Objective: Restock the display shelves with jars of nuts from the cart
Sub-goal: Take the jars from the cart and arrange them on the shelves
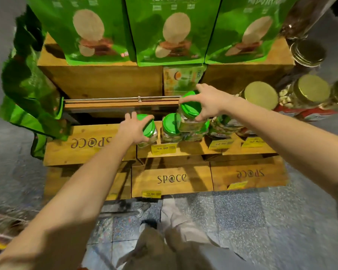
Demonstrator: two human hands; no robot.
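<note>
On the middle crate shelf (195, 148), my left grip (134, 129) curls over the green screw lid of the left jar (151, 134). It is clear plastic with pale nuts inside, standing at the row's left end. My right grip (205, 103) pinches the lid of the raised jar (189, 114), which has the same green lid and a green label. It is held above a lower jar (195, 134); whether they touch I cannot tell. Between my grips stands the middle jar (170, 126). I count three green lids plainly. A yellow price tag (163, 148) reads 56.90; four more tags are illegible. Three crates (172, 178) carry "SP@CE", two upside down. To the right are three gold-lidded jars (260, 95), and above are three green bags (176, 30).
</note>
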